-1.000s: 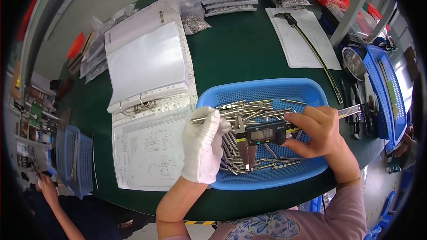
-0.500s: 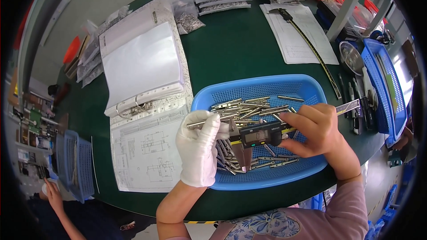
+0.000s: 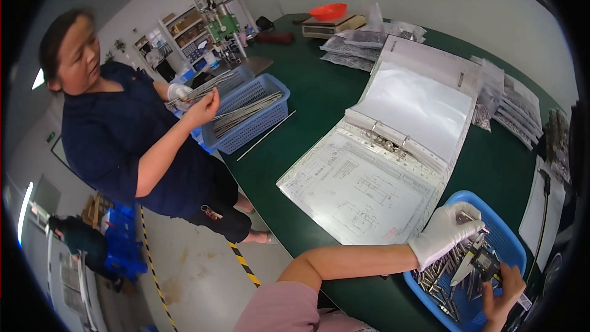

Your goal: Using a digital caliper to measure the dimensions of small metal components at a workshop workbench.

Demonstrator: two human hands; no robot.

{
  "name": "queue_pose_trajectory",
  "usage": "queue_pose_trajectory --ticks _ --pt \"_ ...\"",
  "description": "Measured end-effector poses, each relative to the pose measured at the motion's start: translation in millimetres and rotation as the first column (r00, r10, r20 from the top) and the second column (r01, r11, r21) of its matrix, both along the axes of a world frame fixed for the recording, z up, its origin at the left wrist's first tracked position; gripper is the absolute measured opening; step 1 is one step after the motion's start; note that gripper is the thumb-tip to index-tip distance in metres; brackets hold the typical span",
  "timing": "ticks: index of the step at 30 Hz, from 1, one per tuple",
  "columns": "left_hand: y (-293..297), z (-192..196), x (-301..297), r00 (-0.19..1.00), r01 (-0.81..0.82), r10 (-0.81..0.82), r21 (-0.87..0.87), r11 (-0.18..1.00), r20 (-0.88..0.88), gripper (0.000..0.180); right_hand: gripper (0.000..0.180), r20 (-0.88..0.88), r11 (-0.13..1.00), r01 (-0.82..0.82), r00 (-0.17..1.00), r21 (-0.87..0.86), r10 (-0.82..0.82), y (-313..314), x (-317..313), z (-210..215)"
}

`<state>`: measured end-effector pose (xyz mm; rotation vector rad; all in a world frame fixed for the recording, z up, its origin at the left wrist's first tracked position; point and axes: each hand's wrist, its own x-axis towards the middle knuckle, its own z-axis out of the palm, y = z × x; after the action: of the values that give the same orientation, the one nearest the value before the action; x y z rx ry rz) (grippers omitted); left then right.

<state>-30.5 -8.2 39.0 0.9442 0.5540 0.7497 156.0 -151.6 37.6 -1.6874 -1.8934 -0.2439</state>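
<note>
Because it is metal with a small display body riding on a thin beam, the digital caliper (image 3: 484,262) looks stiff, fairly light and somewhat delicate about its jaws and screen, so the safest hold is on the body and beam, not the tips. It sits over the blue basket (image 3: 513,241) at the near right corner of the green tabletop (image 3: 319,101), between the two hands. The gloved left hand (image 3: 444,232) is curled narrow, fingertips pinching something at the caliper's jaws; what exactly it pinches is too small to tell. The bare right hand (image 3: 505,295) grips the caliper's body from below. Loose metal pins (image 3: 437,286) fill the basket beneath: hard, smooth, likely slippery. An open binder (image 3: 393,147) lies just left of the basket.
</note>
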Motion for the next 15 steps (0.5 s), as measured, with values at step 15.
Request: queue_pose_trajectory --ticks 15 --pt "9.0 -5.8 3.7 0.992 0.076 -0.060 -0.147 0.986 0.112 0.021 0.027 0.118 0.996 -0.086 0.989 -0.009 0.087 9.4 2.7 17.0"
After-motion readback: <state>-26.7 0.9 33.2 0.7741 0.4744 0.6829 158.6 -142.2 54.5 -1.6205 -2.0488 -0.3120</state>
